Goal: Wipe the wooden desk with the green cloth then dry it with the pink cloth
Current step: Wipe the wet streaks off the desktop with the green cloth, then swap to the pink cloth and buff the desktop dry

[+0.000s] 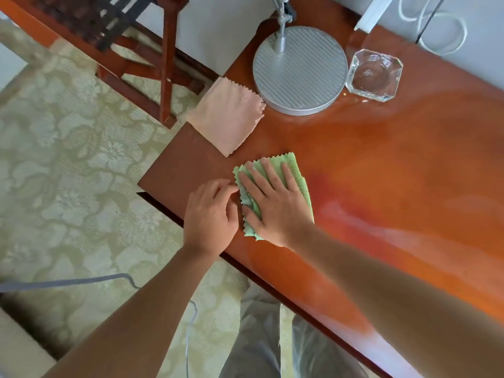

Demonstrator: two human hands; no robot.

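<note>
The green cloth (293, 170) lies folded on the glossy wooden desk (395, 165) near its left end. My right hand (272, 200) lies flat on top of it, fingers straight and spread, pressing it onto the wood. My left hand (211, 214) rests on the desk just left of the cloth, fingers loosely bent, fingertips touching the cloth's left edge. The pink cloth (227, 117) lies folded at the desk's left corner, beyond the green one, untouched.
A round silver lamp base (300, 75) stands behind the pink cloth, with a glass ashtray (375, 75) to its right. A white cable (436, 28) lies at the far edge. A wooden stand (131, 50) is on the patterned carpet to the left.
</note>
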